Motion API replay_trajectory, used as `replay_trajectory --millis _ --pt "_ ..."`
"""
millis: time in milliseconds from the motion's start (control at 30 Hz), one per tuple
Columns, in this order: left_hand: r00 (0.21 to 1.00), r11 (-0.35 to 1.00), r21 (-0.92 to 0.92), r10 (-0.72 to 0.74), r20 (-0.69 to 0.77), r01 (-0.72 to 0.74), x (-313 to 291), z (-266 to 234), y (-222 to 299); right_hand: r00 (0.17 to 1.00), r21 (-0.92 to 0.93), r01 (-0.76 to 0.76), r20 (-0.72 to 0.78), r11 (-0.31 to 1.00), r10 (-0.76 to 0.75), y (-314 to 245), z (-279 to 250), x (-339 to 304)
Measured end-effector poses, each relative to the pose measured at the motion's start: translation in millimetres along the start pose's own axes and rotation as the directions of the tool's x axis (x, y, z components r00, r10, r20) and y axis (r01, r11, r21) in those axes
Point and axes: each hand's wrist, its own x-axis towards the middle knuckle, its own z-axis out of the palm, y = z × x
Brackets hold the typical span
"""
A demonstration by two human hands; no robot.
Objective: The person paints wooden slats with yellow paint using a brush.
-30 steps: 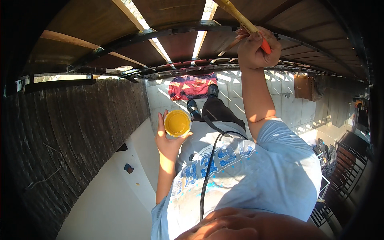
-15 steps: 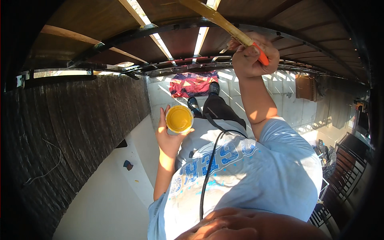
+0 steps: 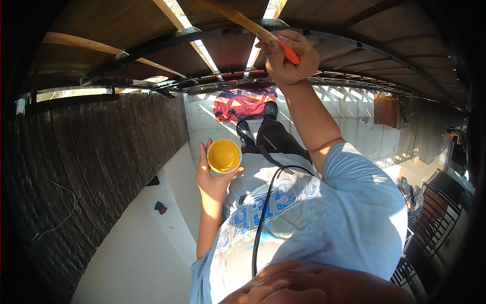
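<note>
My left hand (image 3: 211, 183) is wrapped round a small round tub of yellow paint (image 3: 224, 156), held level in front of my body with its top uncovered. Raised high and toward the right, my right hand (image 3: 293, 62) is closed on a paintbrush (image 3: 257, 30) with an orange end and a long tan shaft. The shaft points up and left toward the dark slatted panels (image 3: 228, 50) overhead. Its far end fades into shadow near the top edge, so I cannot make out the bristles.
A dark metal bar (image 3: 152, 48) curves across the panels. On the left lies a dark wooden plank surface (image 3: 101, 167). Below, a red patterned cloth (image 3: 238, 104) is on the tiled floor by my feet. A brown box (image 3: 386, 110) stands farther right, near dark slatted furniture (image 3: 435, 213).
My right hand has moved left and slightly up with the paintbrush, whose far end goes farther left. The left hand and tub have shifted only slightly.
</note>
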Motion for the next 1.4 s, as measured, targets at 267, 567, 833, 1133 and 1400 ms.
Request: replay_trajectory --millis 267,567,833,1133,1400 --pt "0.999 0.998 -0.035 -0.049 0.022 0.049 6 3 1 0.998 -0.072 0.011 0.059 0.997 -0.006 -3 -38 2" --pt "0.999 0.998 -0.055 -0.031 0.015 0.032 9 3 1 0.991 0.019 -0.128 -0.047 0.992 0.129 -27 -69 -17" --pt "1.0 1.0 0.016 -0.01 0.026 0.01 9 7 -9 0.987 0.051 -0.11 0.121 0.993 0.103 -14 -17 -38" --pt "1.0 1.0 -0.006 -0.014 0.005 0.014 6 15 -18 0.995 -0.091 -0.052 0.075 0.995 0.059 2 8 -29" --pt "0.998 0.999 0.014 -0.047 0.045 0.047 11 20 -18 0.996 -0.099 -0.031 0.084 0.995 0.039 16 -14 -34"
